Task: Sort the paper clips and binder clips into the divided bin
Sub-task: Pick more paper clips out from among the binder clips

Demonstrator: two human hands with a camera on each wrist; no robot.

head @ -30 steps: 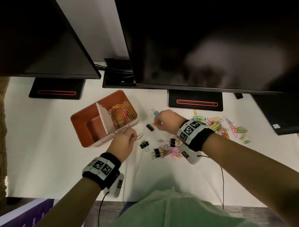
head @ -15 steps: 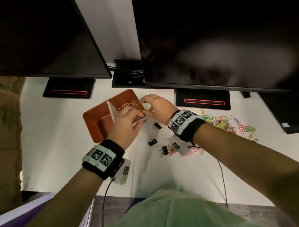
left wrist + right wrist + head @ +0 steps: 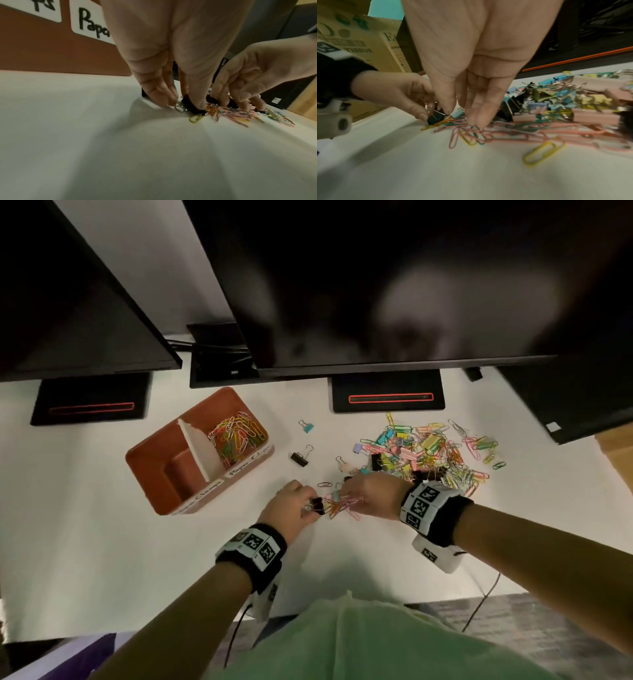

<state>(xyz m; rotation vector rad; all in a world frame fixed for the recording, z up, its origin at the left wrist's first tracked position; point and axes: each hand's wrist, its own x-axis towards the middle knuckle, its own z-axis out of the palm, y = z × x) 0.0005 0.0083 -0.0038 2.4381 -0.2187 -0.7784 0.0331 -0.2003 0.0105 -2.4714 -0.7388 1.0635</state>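
Observation:
The orange divided bin [image 3: 161,474] stands at the left, with coloured paper clips [image 3: 236,436] in its far compartment. Its near compartment looks bare. My left hand [image 3: 310,506] pinches a black binder clip [image 3: 318,506] at the edge of a small heap of paper clips [image 3: 340,505] on the white table. In the left wrist view the left hand [image 3: 187,106] holds that binder clip [image 3: 193,108] by thumb and fingers. My right hand [image 3: 349,498] rests its straight fingertips [image 3: 476,121] on the pink paper clips [image 3: 513,132], holding nothing.
A large mixed pile of clips [image 3: 428,453] lies to the right. A loose black binder clip [image 3: 299,457] and a blue one [image 3: 306,426] lie between bin and pile. Monitors overhang the table's back, on stands [image 3: 387,392]. A cardboard box [image 3: 359,40] is at the left.
Both hands have left the bin's paper clip compartment and come back down to the small heap. The left hand has taken hold of a black binder clip there.

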